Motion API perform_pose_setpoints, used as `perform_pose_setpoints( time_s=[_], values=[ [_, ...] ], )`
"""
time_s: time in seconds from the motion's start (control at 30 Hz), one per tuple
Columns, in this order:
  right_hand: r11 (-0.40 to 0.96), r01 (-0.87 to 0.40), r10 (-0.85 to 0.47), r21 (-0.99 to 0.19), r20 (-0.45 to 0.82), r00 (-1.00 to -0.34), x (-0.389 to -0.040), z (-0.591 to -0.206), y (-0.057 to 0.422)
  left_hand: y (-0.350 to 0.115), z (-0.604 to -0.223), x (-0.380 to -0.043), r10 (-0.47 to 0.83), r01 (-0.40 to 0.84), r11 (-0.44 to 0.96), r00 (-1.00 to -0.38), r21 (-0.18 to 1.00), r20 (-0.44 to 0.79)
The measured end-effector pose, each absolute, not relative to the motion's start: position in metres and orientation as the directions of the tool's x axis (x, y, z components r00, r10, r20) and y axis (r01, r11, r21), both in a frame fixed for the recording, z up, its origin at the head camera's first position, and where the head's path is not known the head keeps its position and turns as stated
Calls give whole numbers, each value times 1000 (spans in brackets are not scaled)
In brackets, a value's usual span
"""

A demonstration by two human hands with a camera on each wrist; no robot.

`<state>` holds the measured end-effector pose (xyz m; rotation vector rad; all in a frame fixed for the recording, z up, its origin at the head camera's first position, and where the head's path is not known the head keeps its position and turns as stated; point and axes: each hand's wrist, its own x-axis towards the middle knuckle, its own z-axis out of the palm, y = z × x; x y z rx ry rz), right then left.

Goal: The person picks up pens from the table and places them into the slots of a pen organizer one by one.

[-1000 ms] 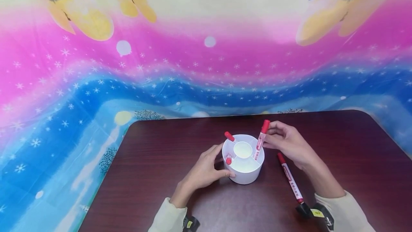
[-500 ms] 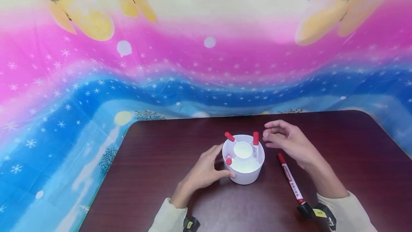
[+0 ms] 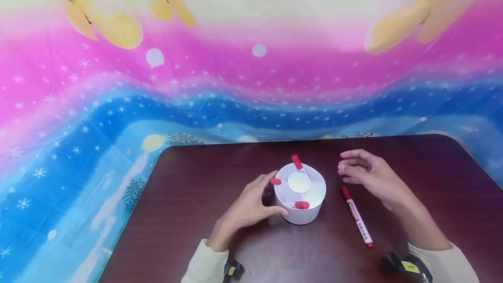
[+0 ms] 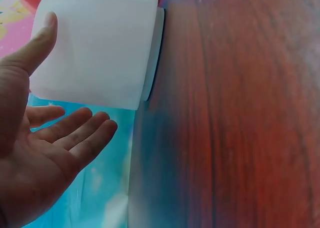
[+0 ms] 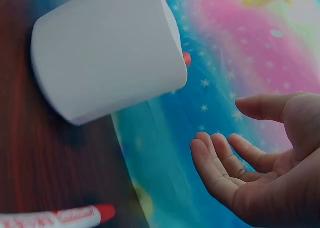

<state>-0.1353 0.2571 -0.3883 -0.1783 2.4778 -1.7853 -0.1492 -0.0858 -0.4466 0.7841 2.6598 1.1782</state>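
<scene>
A white round pen holder (image 3: 300,216), divided into compartments around a central ring, stands on the table. Three red-capped markers lean in it: one cap (image 3: 296,162) at the back, another (image 3: 276,181) at the left, the third (image 3: 301,205) in front. My left hand (image 3: 249,202) holds the holder's left side, thumb on the front wall and fingers toward the back. The left wrist view shows the thumb over the wall (image 4: 100,47). To the right, my right hand (image 3: 375,176) hovers with loosely bent fingers and nothing in them. Below it lies a red-and-white marker (image 3: 356,217).
The dark reddish wooden table (image 3: 188,187) has rounded far corners. Behind it hangs a printed cloth (image 3: 228,77) in pink and blue with snowflakes. A black strap (image 3: 406,267) sits at the right wrist, near the cream sleeve.
The right hand let go of a marker inside the pen holder, then drew away to the right. The holder has turned clockwise, carrying its markers round. The left hand stays at its side.
</scene>
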Motion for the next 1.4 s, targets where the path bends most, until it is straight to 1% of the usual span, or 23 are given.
perform_pose_setpoints(
  time_s=[0.37, 0.63, 0.87, 1.17, 1.4],
  values=[
    [365, -7, -110, -931, -36, -993, -124, -410, 281, -81, -450, -148, 510, 418, 524, -852, 742, 120],
    [377, 57, -101, -924, -102, -990, -117, -425, 293, -82, -449, -146, 502, 399, 527, -859, 750, 104],
    [385, 72, -123, -920, -129, -984, -113, -440, 301, -81, -448, -146, 501, 404, 531, -858, 745, 108],
    [437, 131, -157, -890, -219, -963, -108, -450, 308, -81, -449, -147, 502, 409, 533, -857, 741, 112],
    [450, 153, -171, -880, -253, -952, -105, -457, 310, -81, -453, -148, 503, 399, 533, -858, 746, 100]
  ],
)
